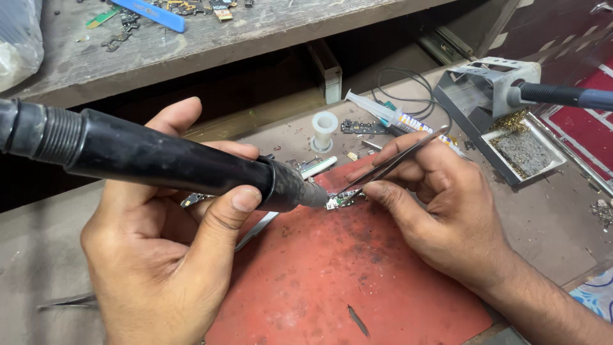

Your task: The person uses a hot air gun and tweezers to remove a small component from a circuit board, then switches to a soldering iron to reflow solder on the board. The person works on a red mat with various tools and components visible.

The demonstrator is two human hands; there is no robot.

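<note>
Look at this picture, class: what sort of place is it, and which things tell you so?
Probably a small electronics repair bench. The left hand holds a black hot-air tool over a tiny circuit board, the right hand holds tweezers, and a soldering iron stand sits behind.

1. The dusty grey-brown counter (562, 223) carries everything, strewn with small scraps.
2. A worn red rectangular work mat (332, 281) lies flat on it, stained dark in places.
3. A small green circuit board (341, 202) rests at the mat's far edge.
4. Beyond the mat stand a short white plastic spool (324, 130) and a clear syringe (383, 114), lying flat.
5. A grey metal soldering-iron stand (491, 89) sits at the right, with a tray of brass-coloured shavings.
6. A raised wooden shelf (255, 32) behind holds a blue flat tool (156, 13).
</note>
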